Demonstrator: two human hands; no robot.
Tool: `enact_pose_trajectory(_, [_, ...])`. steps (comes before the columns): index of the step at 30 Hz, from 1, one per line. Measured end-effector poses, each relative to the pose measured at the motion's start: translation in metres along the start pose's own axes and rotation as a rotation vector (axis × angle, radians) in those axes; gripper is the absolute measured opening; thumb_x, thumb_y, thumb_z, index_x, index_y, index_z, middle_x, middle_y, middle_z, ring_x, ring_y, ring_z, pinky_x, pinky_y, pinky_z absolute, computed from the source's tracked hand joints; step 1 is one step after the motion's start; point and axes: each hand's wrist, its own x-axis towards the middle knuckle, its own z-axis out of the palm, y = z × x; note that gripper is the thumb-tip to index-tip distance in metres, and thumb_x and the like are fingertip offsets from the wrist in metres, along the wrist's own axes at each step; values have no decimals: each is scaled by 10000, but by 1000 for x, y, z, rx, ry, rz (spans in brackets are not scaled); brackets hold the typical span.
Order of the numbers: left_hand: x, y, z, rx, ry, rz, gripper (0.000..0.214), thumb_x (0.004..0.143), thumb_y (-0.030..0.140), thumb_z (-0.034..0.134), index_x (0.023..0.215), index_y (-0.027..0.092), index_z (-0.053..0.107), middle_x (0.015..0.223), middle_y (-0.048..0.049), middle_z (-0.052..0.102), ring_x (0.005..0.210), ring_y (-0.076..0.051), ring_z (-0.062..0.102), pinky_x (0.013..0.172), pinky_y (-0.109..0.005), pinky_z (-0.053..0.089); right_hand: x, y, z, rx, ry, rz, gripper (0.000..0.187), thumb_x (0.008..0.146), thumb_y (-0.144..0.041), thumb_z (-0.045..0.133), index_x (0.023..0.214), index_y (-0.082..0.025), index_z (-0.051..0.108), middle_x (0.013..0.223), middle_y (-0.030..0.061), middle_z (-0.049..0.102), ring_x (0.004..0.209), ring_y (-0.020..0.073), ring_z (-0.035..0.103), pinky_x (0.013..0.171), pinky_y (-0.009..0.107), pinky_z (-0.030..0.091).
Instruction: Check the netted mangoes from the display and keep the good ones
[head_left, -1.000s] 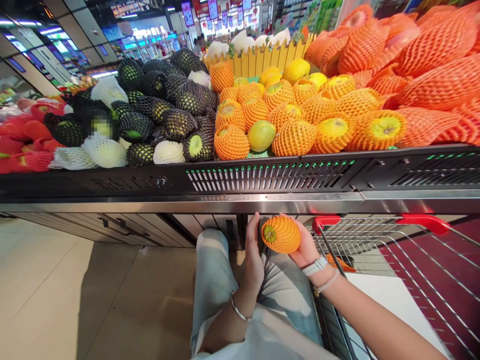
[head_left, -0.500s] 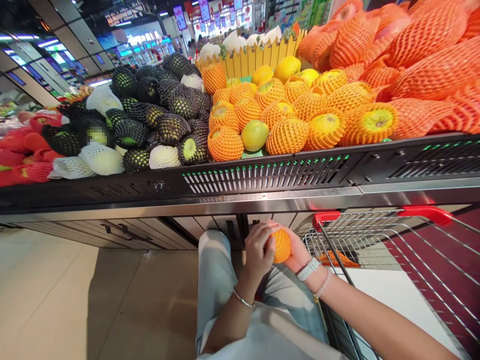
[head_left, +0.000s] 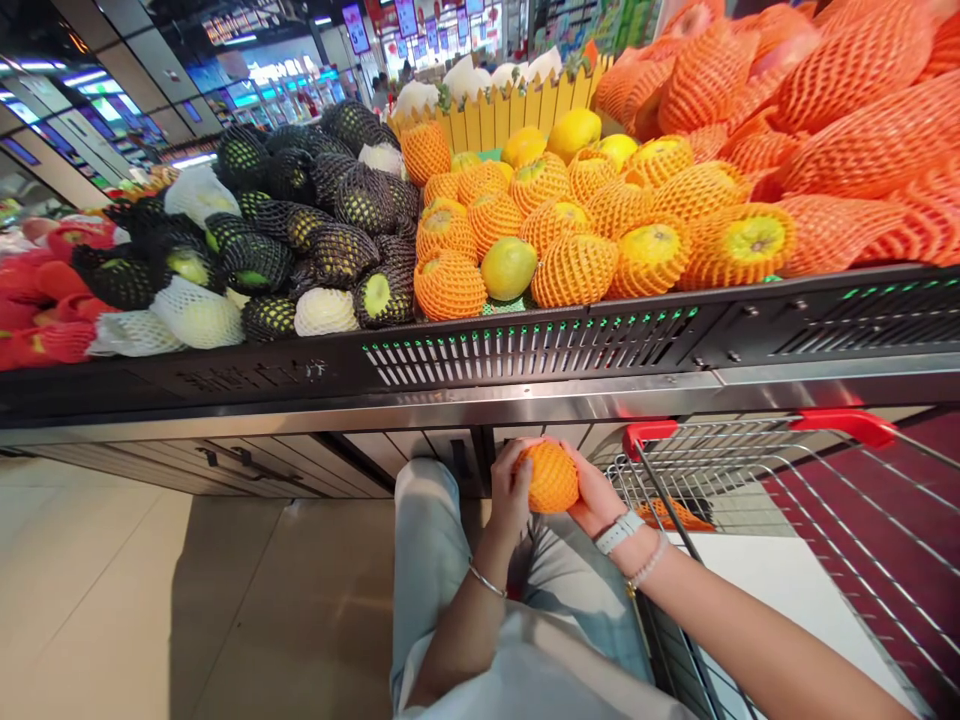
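Between my two hands, in front of my knees, is a round fruit in an orange foam net [head_left: 553, 478]. My left hand [head_left: 511, 485] closes on its left side, fingers curled against the net. My right hand [head_left: 594, 497] grips it from the right, some fingers hidden behind it. The netting covers the fruit, so its kind does not show. Above the hands, on the display, lie similar netted yellow fruits [head_left: 574, 270] and one bare yellow-green fruit [head_left: 509, 268].
A black slotted rail [head_left: 525, 345] edges the fruit display. Left are dark-netted fruits [head_left: 259, 262]; right, large orange-netted fruits [head_left: 855, 140]. A metal shopping cart [head_left: 720, 450] with red corner pieces stands at my right, an orange-netted item [head_left: 675, 514] inside. Cabinet doors [head_left: 270, 465] are below.
My left fingers have shifted from the front of the netted fruit to its left side. The fruit has turned and moved slightly left, showing more of its face. My right hand still holds it.
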Motion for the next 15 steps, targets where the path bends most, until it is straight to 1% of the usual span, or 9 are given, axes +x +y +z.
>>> enact_pose_trajectory(2, [0,-15,3,-237,189,-102,283,847,385,519,919,170,689,976,-80,671,975,-217,601,926,-325,424,-4,-6,3,-21,68,37,288,820,-435,606,949,-188,677,916,35,722,829,159,684,828,326,571])
enact_pose_trajectory(3, [0,-22,3,-366,281,-164,277,806,393,556,893,165,688,963,-76,672,966,-217,603,919,-323,428,-6,-9,5,-31,80,57,319,842,-455,565,967,-185,679,938,49,720,865,166,684,832,330,574])
enact_pose_trajectory(5, [0,-32,2,-627,451,-327,298,751,405,579,878,158,687,957,-73,669,957,-219,608,905,-328,439,-9,-14,11,-47,61,83,354,870,-468,505,994,-183,677,996,71,711,921,163,677,830,311,579])
enact_pose_trajectory(7, [-1,-35,-2,-830,566,-511,343,743,430,556,891,148,683,966,-83,663,960,-228,613,891,-340,449,-11,-15,17,-77,53,59,357,866,-479,510,1037,-206,664,1095,66,686,978,140,661,832,265,575])
enact_pose_trajectory(8, [-1,-34,-5,-900,587,-583,377,745,453,540,902,140,681,975,-95,660,969,-241,615,889,-354,454,-11,-13,20,-109,62,25,375,853,-506,526,1068,-227,651,1152,55,665,1039,133,640,866,254,564])
enact_pose_trajectory(9, [-1,-32,-8,-956,572,-627,417,746,482,527,915,132,680,988,-110,657,987,-257,613,896,-373,454,-11,-10,22,-153,77,-25,414,828,-548,549,1097,-247,636,1204,42,640,1119,135,603,930,263,540])
enact_pose_trajectory(11, [-2,-25,-13,-1047,480,-638,472,745,521,508,941,127,680,1016,-128,655,1042,-286,601,929,-410,446,-11,-2,26,-248,79,-136,554,760,-650,579,1173,-281,587,1301,28,577,1274,163,491,1092,340,431])
enact_pose_trajectory(13, [-3,-18,-16,-1108,427,-614,461,748,517,504,952,143,682,1037,-118,658,1097,-288,582,963,-414,432,-13,9,27,-338,-12,-226,742,684,-745,581,1266,-290,513,1390,46,497,1350,203,407,1184,419,293])
enact_pose_trajectory(15, [-3,-13,-18,-1107,465,-610,418,754,495,511,938,162,685,1044,-99,663,1123,-272,571,975,-384,428,-16,20,28,-455,-174,-294,919,616,-769,623,1364,-279,415,1469,79,394,1386,239,351,1209,448,217])
